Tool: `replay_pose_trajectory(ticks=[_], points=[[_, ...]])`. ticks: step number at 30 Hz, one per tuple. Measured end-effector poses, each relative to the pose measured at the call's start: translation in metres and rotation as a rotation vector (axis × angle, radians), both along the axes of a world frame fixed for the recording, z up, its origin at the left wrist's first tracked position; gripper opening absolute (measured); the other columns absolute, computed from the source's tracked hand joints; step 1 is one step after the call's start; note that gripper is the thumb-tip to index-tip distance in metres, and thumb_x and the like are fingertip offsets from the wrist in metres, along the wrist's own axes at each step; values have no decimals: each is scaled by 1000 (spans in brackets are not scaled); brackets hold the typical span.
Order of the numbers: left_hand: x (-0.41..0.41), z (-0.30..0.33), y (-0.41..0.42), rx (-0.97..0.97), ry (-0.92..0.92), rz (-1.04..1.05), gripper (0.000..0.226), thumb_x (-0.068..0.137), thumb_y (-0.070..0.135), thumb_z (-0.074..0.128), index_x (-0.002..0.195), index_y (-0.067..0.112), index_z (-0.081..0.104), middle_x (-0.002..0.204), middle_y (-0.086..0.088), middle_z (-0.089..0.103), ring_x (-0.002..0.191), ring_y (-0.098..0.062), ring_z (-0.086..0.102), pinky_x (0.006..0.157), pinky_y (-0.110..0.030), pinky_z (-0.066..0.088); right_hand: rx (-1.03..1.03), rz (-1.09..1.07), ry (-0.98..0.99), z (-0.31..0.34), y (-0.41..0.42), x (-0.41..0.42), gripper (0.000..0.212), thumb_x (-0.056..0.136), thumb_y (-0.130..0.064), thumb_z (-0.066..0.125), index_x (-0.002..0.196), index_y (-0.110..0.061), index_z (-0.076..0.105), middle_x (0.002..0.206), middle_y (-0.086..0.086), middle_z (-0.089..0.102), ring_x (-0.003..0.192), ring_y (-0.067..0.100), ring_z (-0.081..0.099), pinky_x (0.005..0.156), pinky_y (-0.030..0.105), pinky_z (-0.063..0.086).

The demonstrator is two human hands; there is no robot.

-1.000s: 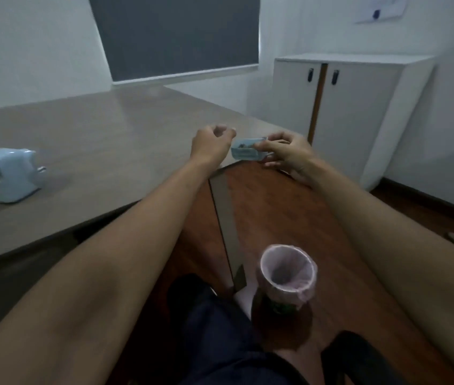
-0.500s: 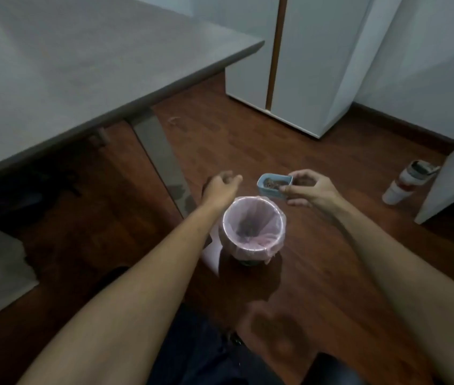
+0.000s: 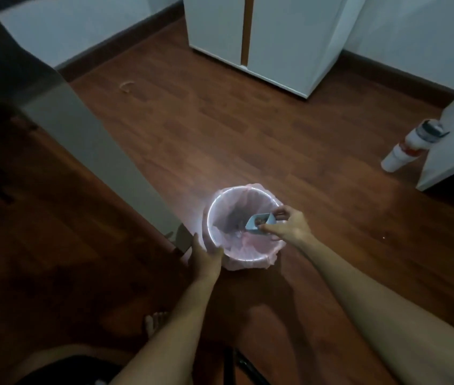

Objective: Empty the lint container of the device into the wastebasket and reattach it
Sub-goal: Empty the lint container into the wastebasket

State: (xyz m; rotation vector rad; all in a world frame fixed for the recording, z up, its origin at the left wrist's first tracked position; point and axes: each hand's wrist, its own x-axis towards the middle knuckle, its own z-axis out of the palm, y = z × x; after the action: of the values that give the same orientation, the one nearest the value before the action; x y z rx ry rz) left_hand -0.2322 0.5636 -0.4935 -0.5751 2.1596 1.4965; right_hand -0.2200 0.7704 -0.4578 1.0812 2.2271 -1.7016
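A small wastebasket (image 3: 221, 202) with a pink liner stands on the wooden floor. My right hand (image 3: 289, 226) holds a small light-blue lint container (image 3: 253, 225) over the basket's open mouth, tilted toward the inside, with dark bits showing in it. My left hand (image 3: 206, 258) grips the near left side of the basket's rim. The device itself is out of view.
A grey table leg (image 3: 89, 140) runs diagonally just left of the basket. A white cabinet (image 3: 273, 37) stands at the back, and a white bottle (image 3: 412, 144) leans against white furniture at the right. My bare foot (image 3: 156, 322) rests on the floor near the bottom.
My head has tipped further down. My right hand carried the container from beside the basket to over its mouth and tilted it. My left hand dropped onto the basket's rim.
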Motion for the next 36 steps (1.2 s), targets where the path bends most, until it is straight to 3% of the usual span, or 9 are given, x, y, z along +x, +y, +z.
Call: replay_pose_trajectory(ticks=[3,7,12,17,21,28,30,33,36], points=[[2,-17,-4,116,-94,46,84,80,18,74,150,24,29,139,-15,57,120,-34,59,96,-50,53,181,80,-25,-14,-10,-14,60,61,-20,94,113,-10,66,103,1,66,90,16,64,57,13,52],[-5,-15,3,214,-168,122,69,83,14,64,145,34,40,131,-7,58,113,-34,62,59,-34,60,335,208,-25,-33,-24,-32,51,66,-35,87,109,-11,72,96,-3,69,93,14,65,75,21,44],[-7,-17,11,364,-237,184,55,87,-3,55,131,30,54,129,-12,61,108,-37,65,61,-38,62,439,275,-62,-48,-35,-56,43,78,-48,70,103,-14,73,90,2,75,87,19,70,79,35,56],[-7,-20,11,385,-236,197,56,88,-3,53,131,32,55,126,-11,62,107,-35,65,65,-37,62,551,228,-80,-53,-39,-68,62,79,-55,69,117,-6,67,101,9,74,93,27,70,78,32,51],[-5,-23,8,382,-228,183,56,88,-2,53,132,32,55,128,-12,62,105,-35,67,72,-42,62,542,222,-118,-48,-40,-69,51,74,-51,70,100,-7,72,73,4,70,77,24,72,72,34,57],[-5,-21,8,375,-233,174,58,89,-1,53,135,35,51,135,-13,57,111,-37,63,64,-37,62,537,196,-129,-41,-38,-68,46,78,-51,72,85,-6,72,65,2,64,74,23,71,68,30,51],[-5,-19,8,361,-230,170,59,90,0,53,136,36,50,134,-12,57,110,-35,64,63,-36,61,535,186,-131,-38,-38,-68,47,79,-53,73,88,-6,71,69,4,64,73,23,68,66,28,48],[-5,-18,6,338,-229,147,58,90,3,54,138,35,49,135,-12,57,111,-35,63,61,-35,59,547,217,-134,-33,-40,-67,51,77,-52,72,94,-4,72,82,9,73,78,25,70,72,32,55],[-3,-13,3,286,-215,105,57,90,11,58,138,39,46,135,-9,58,112,-33,63,66,-34,57,564,278,-127,-30,-45,-66,50,73,-50,70,94,-5,73,78,8,74,75,23,71,73,35,59]])
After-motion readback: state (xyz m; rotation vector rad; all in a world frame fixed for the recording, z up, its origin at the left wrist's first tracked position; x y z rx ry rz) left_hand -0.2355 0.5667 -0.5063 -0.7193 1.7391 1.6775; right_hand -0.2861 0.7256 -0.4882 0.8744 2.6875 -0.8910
